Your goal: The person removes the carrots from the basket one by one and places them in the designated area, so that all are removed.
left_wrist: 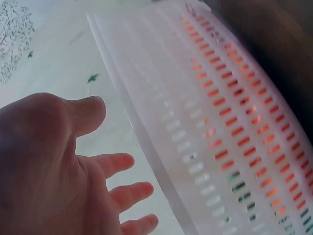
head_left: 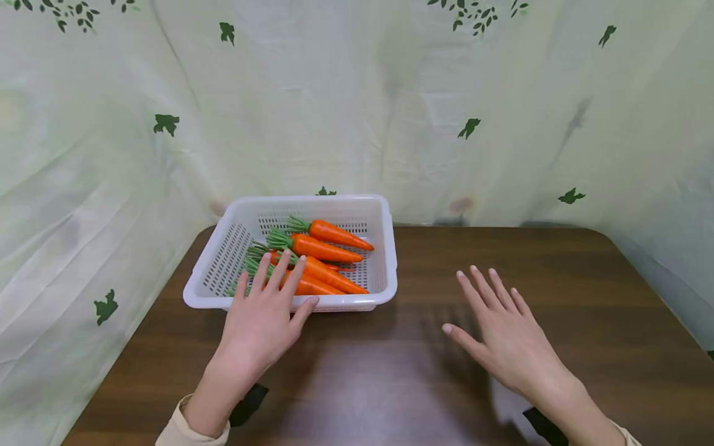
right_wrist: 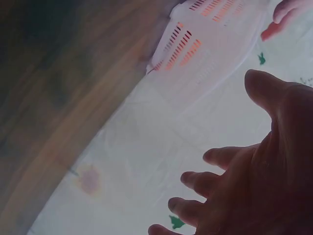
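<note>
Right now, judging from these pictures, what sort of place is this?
Probably an indoor, curtained-off work area, perhaps arranged for recording: a pale leaf-printed hanging sheet stands behind a dark brown wood-grained table, which bears a white slotted plastic basket of orange carrots.

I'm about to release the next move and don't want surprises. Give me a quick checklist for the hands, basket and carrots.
1. Left hand empty: ok, fingers spread over the near rim of the white basket.
2. Right hand empty: ok, held out over the table.
3. Right hand at the basket: not ok, it is apart, off to the right.
4. Carrots inside the basket: ok, those visible lie within its walls.
5. Carrot count: cannot tell, they overlap and the left hand covers part.
6. Basket's base fully on the table: cannot tell, its far side is hidden.
</note>
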`<state>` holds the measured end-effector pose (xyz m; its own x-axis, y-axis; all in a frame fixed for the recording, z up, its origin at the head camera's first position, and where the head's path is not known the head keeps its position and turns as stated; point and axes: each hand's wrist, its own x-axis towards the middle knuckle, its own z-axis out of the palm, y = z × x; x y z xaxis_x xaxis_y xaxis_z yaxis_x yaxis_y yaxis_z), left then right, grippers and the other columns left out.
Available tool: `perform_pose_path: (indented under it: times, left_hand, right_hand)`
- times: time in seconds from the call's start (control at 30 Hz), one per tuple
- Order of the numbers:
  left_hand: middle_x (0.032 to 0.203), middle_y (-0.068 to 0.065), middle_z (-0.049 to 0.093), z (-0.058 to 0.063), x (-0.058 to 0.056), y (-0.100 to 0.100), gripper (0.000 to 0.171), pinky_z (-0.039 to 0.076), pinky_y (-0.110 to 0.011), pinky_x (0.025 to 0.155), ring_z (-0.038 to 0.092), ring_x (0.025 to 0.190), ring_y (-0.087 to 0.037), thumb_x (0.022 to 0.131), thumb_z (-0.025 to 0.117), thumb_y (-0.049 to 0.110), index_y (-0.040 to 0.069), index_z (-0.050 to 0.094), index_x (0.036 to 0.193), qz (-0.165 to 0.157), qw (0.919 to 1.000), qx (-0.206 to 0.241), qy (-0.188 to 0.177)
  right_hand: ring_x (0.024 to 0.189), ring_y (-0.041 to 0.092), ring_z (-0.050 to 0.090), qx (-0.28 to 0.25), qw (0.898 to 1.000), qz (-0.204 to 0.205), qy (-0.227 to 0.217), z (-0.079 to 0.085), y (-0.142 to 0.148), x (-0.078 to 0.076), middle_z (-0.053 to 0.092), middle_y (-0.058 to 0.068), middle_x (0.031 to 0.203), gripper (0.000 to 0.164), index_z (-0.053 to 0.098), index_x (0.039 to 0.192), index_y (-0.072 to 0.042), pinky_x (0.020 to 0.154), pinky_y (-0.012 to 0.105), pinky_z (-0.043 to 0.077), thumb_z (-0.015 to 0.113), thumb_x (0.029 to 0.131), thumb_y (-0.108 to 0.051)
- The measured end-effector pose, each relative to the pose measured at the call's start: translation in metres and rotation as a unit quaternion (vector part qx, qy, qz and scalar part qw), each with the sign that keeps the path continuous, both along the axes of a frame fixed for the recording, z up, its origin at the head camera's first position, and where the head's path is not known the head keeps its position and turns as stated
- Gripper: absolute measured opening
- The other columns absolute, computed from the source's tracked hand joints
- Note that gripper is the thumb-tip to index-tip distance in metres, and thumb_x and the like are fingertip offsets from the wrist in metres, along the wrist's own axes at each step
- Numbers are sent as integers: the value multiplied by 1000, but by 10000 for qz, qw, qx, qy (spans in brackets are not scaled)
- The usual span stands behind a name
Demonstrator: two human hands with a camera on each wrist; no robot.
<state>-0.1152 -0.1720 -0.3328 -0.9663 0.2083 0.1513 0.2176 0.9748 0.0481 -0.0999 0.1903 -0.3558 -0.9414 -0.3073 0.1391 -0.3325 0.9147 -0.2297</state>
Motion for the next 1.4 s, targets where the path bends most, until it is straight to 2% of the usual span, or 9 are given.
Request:
perform_pose_path:
  times: [0.23, 0.6, 0.83, 1.0, 1.1, 1.23, 1.4]
  left_hand:
    - [163, -12, 13, 5, -7, -17, 72, 7, -65, 113, 3, 148, -39, 100, 37, 59, 19, 22, 158, 268, 9994, 59, -196]
    - [162, -17, 11, 14, -17, -56, 77, 2, -69, 111, 1, 145, -46, 99, 28, 64, 17, 18, 159, 568, 9975, 335, -242]
    - [161, -23, 9, 16, -21, -80, 74, 3, -72, 108, -3, 145, -49, 101, 37, 55, 13, 17, 158, 774, 9946, 686, -109]
    - [157, -29, 14, 16, -27, -93, 71, 9, -72, 108, 7, 141, -54, 102, 45, 43, 6, 20, 156, 901, 9900, 1064, 194]
    - [155, -31, 18, 15, -31, -100, 68, 16, -70, 108, 16, 139, -55, 101, 49, 38, 4, 23, 155, 859, 9876, 1274, 334]
    - [153, -31, 25, 12, -35, -110, 65, 24, -71, 105, 26, 135, -53, 100, 53, 31, 4, 28, 154, 844, 9839, 1514, 432]
    - [149, -30, 33, 4, -41, -122, 60, 29, -72, 101, 34, 130, -52, 98, 59, 22, 1, 36, 149, 913, 9804, 1686, 452]
  right_hand:
    - [150, 24, -1, 86, 9994, 256, 199, 3, -7, -11, 4, -1, 164, 84, 8, 159, -26, 115, 58, 12, 38, 95, -70]
    - [150, 21, -2, 185, 9948, 779, 628, 7, -23, -31, 8, 0, 164, 82, 12, 159, -26, 117, 55, 13, 41, 95, -68]
    - [150, 23, 0, 144, 9916, 1089, 680, 11, -37, -41, 12, 3, 163, 79, 17, 159, -23, 117, 55, 12, 42, 97, -65]
    - [150, 24, 1, 136, 9895, 1222, 756, 14, -47, -48, 15, 5, 163, 78, 18, 159, -22, 117, 56, 12, 41, 97, -64]
    - [150, 24, 2, 122, 9877, 1308, 854, 16, -53, -53, 16, 6, 163, 78, 20, 158, -21, 117, 56, 12, 41, 97, -64]
    - [150, 25, 3, 51, 9824, 1488, 1131, 17, -64, -60, 15, 5, 163, 76, 22, 158, -19, 117, 54, 11, 42, 98, -62]
    - [150, 25, 7, -144, 9731, 1694, 1552, 17, -78, -67, 18, 5, 162, 73, 29, 156, -16, 118, 52, 10, 50, 98, -54]
